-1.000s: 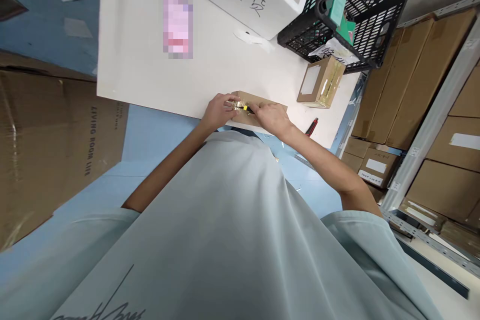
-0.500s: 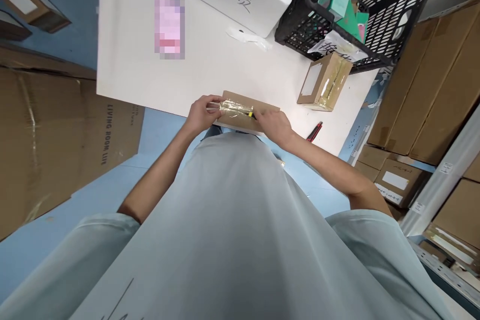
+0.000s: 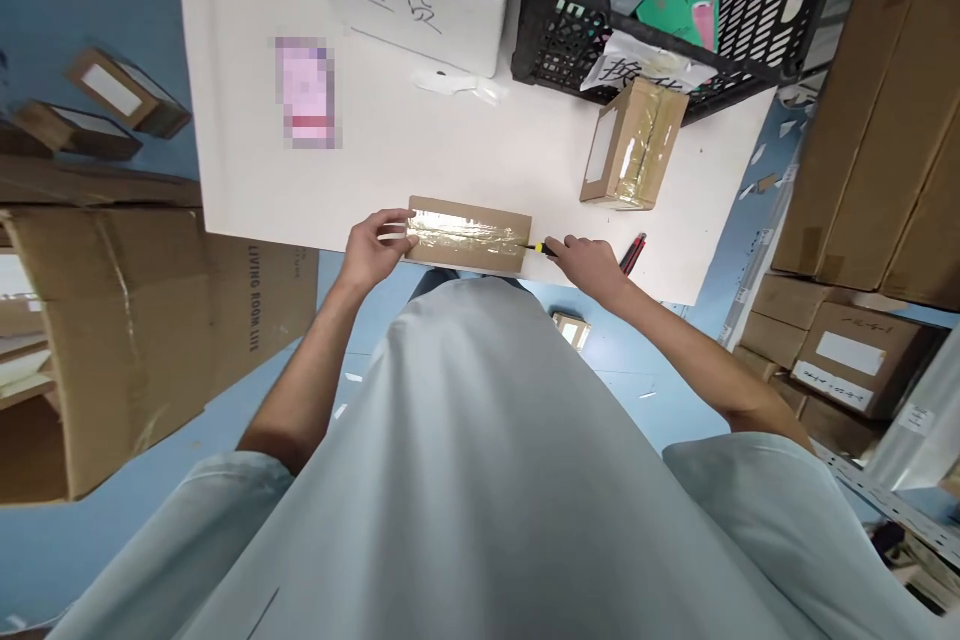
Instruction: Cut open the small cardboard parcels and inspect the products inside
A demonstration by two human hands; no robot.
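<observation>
Flat taped cardboard box [image 3: 469, 234] lies at near edge of white table [image 3: 247, 160]; left hand [image 3: 373, 247] grips its left end, right hand [image 3: 589, 263] clenched on yellow-black cutter [image 3: 541, 248], tip touching box's right end; small taped box [image 3: 632, 144] well apart

Two taped boxes [image 3: 469, 234]; one crate [image 3: 675, 0]

A stockroom or packing warehouse: brown cartons [image 3: 862, 120] are crowding metal shelving [image 3: 885, 480], and a black crate [image 3: 675, 40] is sitting on the white counter [image 3: 247, 170].
</observation>
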